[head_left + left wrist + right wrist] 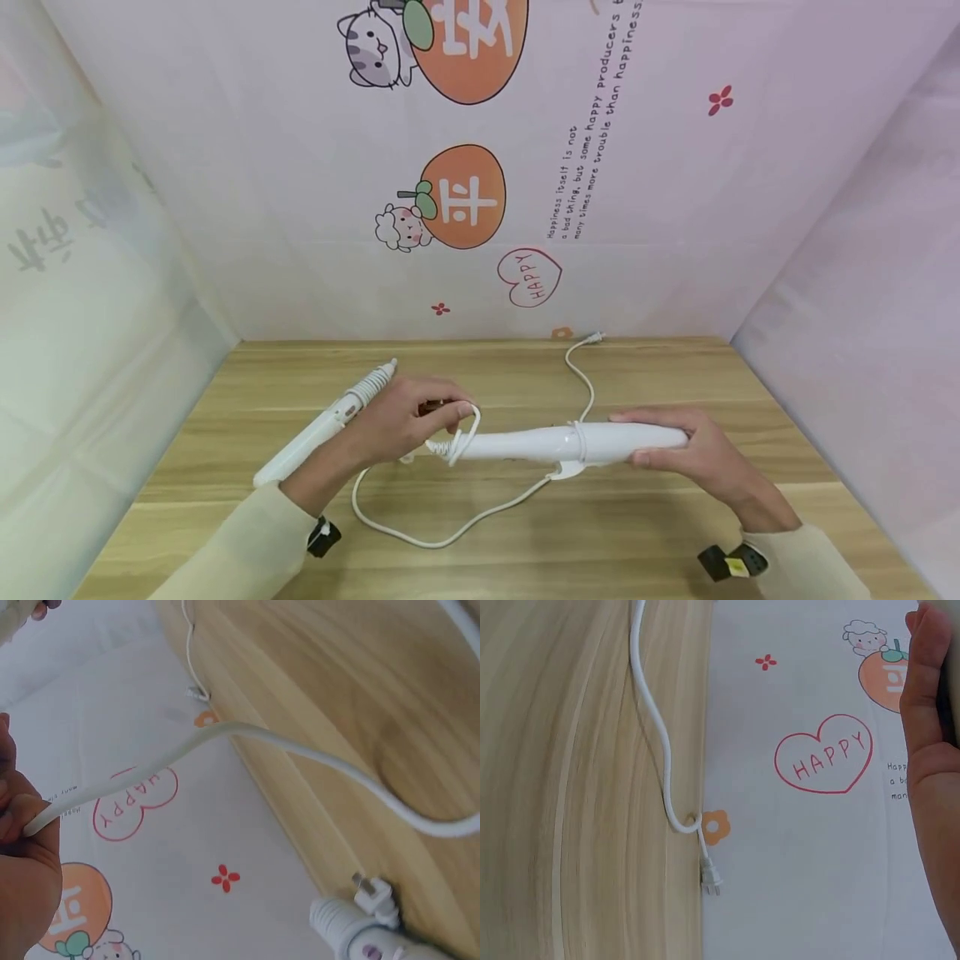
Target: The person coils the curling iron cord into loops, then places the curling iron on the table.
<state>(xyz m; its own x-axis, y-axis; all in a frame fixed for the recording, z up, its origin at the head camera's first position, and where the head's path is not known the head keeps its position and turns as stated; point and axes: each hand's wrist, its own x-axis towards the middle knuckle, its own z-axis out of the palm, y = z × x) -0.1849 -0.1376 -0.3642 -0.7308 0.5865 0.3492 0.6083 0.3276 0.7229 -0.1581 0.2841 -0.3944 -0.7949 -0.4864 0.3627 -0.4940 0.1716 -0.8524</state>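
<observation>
A white hair straightener (517,444) was held at the lower centre of the head view, its long axis nearly horizontal, the cord end pointing left and the broader end right. The right hand (686,448) grasped the broader end; the left hand (412,417) pinched the white cord (225,728). A second straightener (307,446) lay diagonally at lower left, its cord-wrapped end pointing upper right.

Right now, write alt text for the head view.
A person's right hand holds a white wand-shaped appliance; the left hand pinches its cord. A similar appliance, lead coiled around one end, lies left on the wooden table.
</observation>
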